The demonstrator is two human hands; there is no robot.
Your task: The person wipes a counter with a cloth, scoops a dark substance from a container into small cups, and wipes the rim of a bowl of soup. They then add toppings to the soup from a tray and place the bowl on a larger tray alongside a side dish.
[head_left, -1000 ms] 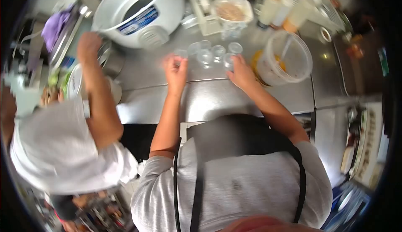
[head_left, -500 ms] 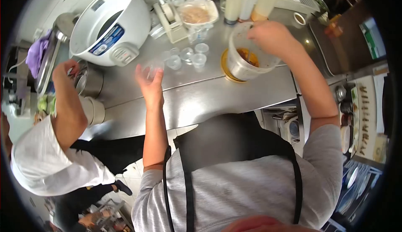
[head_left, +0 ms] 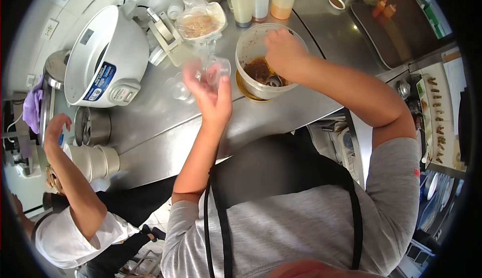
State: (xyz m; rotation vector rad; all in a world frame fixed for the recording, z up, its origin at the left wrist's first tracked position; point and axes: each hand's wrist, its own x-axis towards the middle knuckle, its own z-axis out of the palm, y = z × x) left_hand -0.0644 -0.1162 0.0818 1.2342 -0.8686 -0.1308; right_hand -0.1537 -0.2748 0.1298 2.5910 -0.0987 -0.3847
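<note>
My left hand (head_left: 213,92) holds a clear plastic cup (head_left: 219,68) upright between thumb and fingers, just left of a white tub. More clear cups (head_left: 179,88) stand on the steel counter behind and left of that hand, partly hidden by it. Over the tub (head_left: 264,89), my right hand (head_left: 283,52) is closed round what looks like the handle of a metal spoon (head_left: 273,80). The spoon's bowl rests in the dark reddish-brown oily sauce (head_left: 257,69). Beneath the tub is a yellow lid or plate (head_left: 244,88).
A large white cooker (head_left: 93,57) stands at the left, near a steel pot (head_left: 94,126) and stacked white containers (head_left: 90,161). Squeeze bottles (head_left: 241,4) and a bagged bowl (head_left: 201,23) sit at the back. A co-worker's arm (head_left: 75,177) reaches in from the left.
My left hand has moved right with the cup, closer to the tub. The view has shifted, and the co-worker's hand has moved off the steel pot.
</note>
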